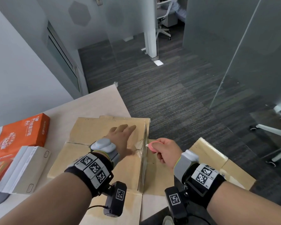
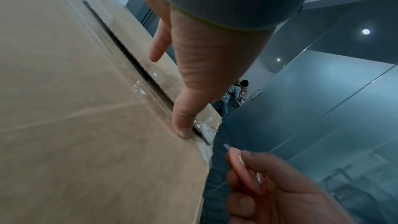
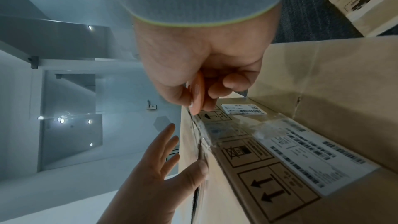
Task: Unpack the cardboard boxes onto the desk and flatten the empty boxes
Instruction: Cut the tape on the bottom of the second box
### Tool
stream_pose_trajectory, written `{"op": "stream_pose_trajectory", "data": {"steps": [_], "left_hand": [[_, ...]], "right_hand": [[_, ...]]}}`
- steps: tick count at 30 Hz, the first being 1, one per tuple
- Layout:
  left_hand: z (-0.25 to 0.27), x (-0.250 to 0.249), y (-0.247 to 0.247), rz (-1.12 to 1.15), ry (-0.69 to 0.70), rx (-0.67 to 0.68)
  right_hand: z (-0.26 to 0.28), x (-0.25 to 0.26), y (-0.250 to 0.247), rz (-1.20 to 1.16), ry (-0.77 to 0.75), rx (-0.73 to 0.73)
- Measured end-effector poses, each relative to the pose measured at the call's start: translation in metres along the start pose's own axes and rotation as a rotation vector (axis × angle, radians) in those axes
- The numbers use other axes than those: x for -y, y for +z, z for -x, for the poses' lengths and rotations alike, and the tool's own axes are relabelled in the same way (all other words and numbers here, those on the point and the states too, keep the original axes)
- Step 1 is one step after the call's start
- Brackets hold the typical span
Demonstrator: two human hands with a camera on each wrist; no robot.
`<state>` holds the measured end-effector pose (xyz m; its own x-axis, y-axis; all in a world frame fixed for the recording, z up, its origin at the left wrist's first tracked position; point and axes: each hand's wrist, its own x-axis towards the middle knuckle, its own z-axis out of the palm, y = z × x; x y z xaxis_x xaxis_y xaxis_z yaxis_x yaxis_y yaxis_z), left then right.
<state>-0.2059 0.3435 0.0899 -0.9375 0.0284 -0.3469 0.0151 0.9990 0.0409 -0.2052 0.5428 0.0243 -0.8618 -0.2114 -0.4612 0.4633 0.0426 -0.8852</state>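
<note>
Now slitting the tape: box [image 1: 104, 143] lying on the table [image 1: 96, 101], its taped edge at 3 o'clock. Left hand [image 1: 122, 137] spread flat on top, thumb [image 2: 183, 122] pressed beside the seam. Right hand [image 1: 165, 151] pinched round a pink cutter [image 1: 152, 146], blade just off the tape [image 3: 206, 135]. Best kept shallow, drawn along the seam away from that thumb, with steady downward pressure. Second box [image 1: 217, 159] waiting at 4 o'clock.

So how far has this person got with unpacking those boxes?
Some goods already sit on the desk: an orange paper pack and white boxes. In hand: the left hand lies flat on the cardboard box, thumb by its taped seam, while the right hand pinches a pink cutter at the box's edge. Left: another sealed box, plus flattening.
</note>
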Motion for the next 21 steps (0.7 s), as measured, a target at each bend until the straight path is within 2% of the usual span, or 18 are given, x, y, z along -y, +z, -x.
{"op": "stream_pose_trajectory", "data": {"steps": [6,9,11,18,21], "left_hand": [[-0.031,0.005,0.001,-0.159,-0.078,0.167],[-0.044,0.007,-0.006,-0.284,-0.017,0.230],[-0.047,0.004,-0.012,-0.286,0.016,0.280],[-0.045,-0.001,-0.030,-0.317,0.094,0.241],[-0.044,-0.009,-0.030,-0.374,0.065,0.293]], "right_hand": [[-0.006,0.001,0.005,-0.044,0.003,-0.064],[-0.007,0.003,0.006,-0.060,0.004,-0.075],[-0.007,0.003,0.006,-0.066,0.008,-0.074],[-0.011,0.005,0.009,-0.063,-0.013,-0.050],[-0.013,0.004,0.011,-0.048,-0.025,-0.055]]}}
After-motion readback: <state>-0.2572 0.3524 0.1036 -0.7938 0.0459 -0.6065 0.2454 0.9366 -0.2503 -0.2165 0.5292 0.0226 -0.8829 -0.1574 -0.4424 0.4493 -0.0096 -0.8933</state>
